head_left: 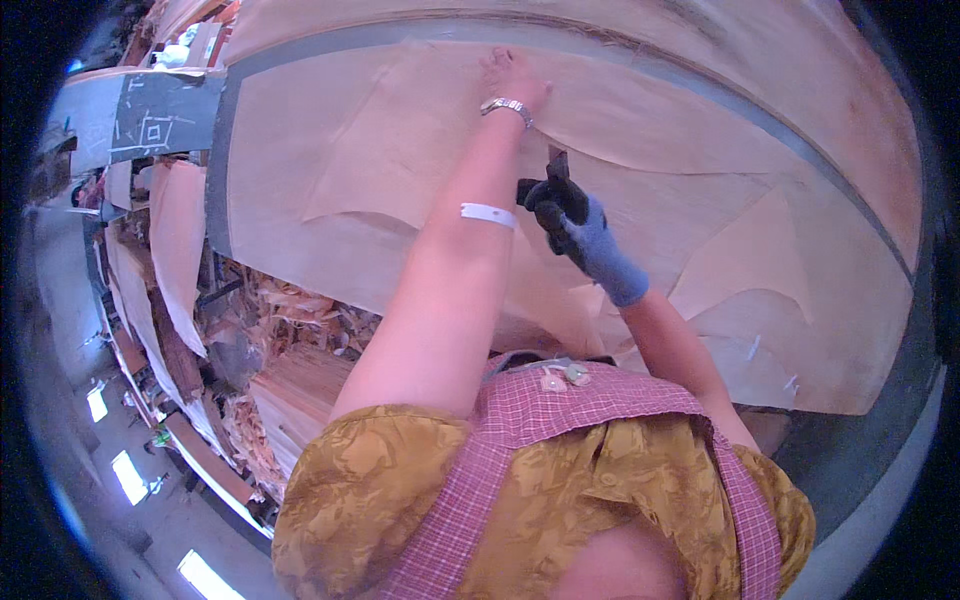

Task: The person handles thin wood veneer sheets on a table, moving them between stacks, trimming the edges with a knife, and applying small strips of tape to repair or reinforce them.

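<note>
Veneer sheet (420, 150): pale, thin wood sheet lying flat on the work table (860, 440), overlapping other sheets of the same kind. It is the landmark for what follows.
Handling, judged: looks light and very thin; likely to flex and sag if lifted by one corner, and to split along the grain at its ragged edges. Surface looks dry and matt, not slippery. Best pressed flat with a spread palm, or lifted with two hands set well apart along an edge, not pinched at a torn tip.
Left hand (513, 72): bare, with a metal watch (505, 106) at the wrist, reaching to the far part of the sheet. It lies flat on the wood, fingers extended, gripping nothing. A white strip (488, 214) is on the forearm.
Right hand (570, 225): in a blue-grey glove with dark fingers, over the near-right part of the sheet. Closed around a small dark tool (556, 162) whose tip points up and away; I cannot tell what kind of tool, or whether it touches the wood.
Neighbouring sheets: a loose piece (760, 260) to the right of the landmark sheet, its edge curved and lapped over others.
Table edge: grey band (222, 140) runs along the left of the sheet.
Left of the sheet, beyond the table: hanging sheets (178, 240), and lower down a heap of wood scraps (300, 310).
Near side of the sheet: the person's yellow patterned top and pink checked apron.
</note>
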Motion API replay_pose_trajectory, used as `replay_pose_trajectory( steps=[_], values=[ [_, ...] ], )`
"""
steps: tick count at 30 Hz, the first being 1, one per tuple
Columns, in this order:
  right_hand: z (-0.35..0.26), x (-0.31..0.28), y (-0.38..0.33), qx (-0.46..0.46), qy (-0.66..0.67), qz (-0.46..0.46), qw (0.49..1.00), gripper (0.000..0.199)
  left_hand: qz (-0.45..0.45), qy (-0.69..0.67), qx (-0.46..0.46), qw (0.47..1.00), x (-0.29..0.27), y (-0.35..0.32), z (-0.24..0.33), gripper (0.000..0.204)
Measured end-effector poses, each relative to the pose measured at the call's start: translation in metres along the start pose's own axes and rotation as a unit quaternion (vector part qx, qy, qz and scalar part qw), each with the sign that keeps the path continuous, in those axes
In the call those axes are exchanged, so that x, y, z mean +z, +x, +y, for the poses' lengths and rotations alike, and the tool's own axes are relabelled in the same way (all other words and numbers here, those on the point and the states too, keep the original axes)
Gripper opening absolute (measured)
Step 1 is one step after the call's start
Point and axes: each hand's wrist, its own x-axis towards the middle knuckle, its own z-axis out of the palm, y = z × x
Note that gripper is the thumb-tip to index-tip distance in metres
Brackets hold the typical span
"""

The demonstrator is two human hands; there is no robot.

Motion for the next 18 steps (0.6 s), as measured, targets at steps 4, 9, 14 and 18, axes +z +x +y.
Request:
replay_pose_trajectory(
  steps=[4, 9, 14, 18],
  values=[
    [0.029, 0.023, 0.008, 0.052, 0.278, -0.004, 0.959, 0.025, -0.002, -0.043, -0.033, 0.999, -0.021, -0.022, 0.001, 0.081],
    [0.000, 0.006, 0.008, 0.092, 0.117, -0.117, 0.982, 0.029, -0.021, -0.063, -0.042, 0.997, -0.027, -0.017, 0.009, 0.075],
    [-0.049, -0.010, -0.005, 0.093, -0.078, -0.113, 0.986, 0.019, 0.039, -0.081, 0.016, 0.996, 0.003, 0.002, -0.012, 0.080],
    [-0.075, -0.034, -0.040, -0.152, -0.306, -0.098, 0.935, 0.016, 0.063, -0.105, -0.028, 0.992, 0.023, -0.006, -0.019, 0.086]
  ],
)
